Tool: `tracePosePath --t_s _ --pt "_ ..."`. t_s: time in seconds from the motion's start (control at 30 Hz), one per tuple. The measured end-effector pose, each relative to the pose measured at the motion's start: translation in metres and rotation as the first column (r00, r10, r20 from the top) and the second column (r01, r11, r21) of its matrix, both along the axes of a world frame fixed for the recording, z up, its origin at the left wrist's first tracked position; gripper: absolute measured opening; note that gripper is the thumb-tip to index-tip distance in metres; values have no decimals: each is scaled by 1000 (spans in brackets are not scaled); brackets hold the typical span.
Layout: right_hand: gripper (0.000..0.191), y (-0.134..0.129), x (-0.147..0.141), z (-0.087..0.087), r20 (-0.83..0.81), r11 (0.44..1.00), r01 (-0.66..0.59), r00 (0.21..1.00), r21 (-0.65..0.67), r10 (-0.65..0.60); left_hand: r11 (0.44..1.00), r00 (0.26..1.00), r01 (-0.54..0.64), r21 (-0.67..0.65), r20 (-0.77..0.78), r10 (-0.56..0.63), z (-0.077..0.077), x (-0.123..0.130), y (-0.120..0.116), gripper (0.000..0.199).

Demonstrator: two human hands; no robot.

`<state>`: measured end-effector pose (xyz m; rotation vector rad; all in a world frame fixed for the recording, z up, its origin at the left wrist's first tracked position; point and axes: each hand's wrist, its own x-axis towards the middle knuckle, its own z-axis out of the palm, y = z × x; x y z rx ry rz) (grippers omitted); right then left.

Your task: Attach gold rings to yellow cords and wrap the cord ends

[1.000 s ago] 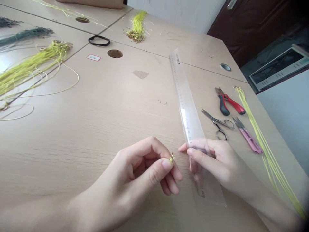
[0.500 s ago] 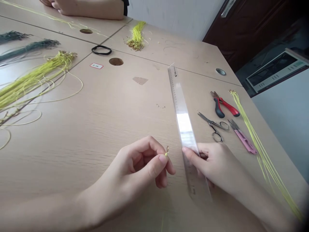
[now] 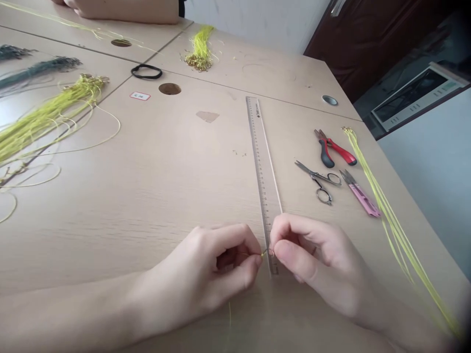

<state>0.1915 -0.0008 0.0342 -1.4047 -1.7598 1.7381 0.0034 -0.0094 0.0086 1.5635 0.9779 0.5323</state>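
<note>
Where the left hand (image 3: 211,264) pinches, the hook (image 3: 271,252) protrudes — toward the right hand (image 3: 322,264).

Red-and-black pliers (image 3: 326,153) lie near silver scissors (image 3: 315,175) and pink-handled snips (image 3: 362,198) on a pale bench (image 3: 165,171). A black band (image 3: 147,77) sits near a red-bordered label (image 3: 140,96), while another person's forearm (image 3: 136,12) rests at the far side.

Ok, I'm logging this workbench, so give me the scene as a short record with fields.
Left hand: pinching yellow cord
Right hand: fingertips at the small metal piece on its end; grip unclear
Ruler: flat on the table, partly behind right hand
Tools right of ruler: pliers, scissors, pink snips
Far side: another person's forearm
</note>
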Motion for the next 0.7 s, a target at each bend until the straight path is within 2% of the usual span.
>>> tracePosePath --t_s 0.13,0.23,0.4,0.57,0.7 --pt "22 -1 0 -1 43 998 19 999 53 -22 999 999 -53 0 -11 53 -1 1 0 16" --pt "15 -1 -1 -3 78 999 33 996 23 -35 994 994 -109 -24 18 109 -1 1 0 18" --pt "13 -3 0 -10 -25 995 49 999 85 -47 975 973 -180 -129 121 196 1 -1 4 17" --pt "9 -9 1 -15 -52 979 93 995 182 -85 966 960 -174 -192 184 209 1 -1 4 17" --pt "14 -10 0 -15 -52 962 117 993 246 -108 956 950 -173 -238 216 225 0 -1 3 15"
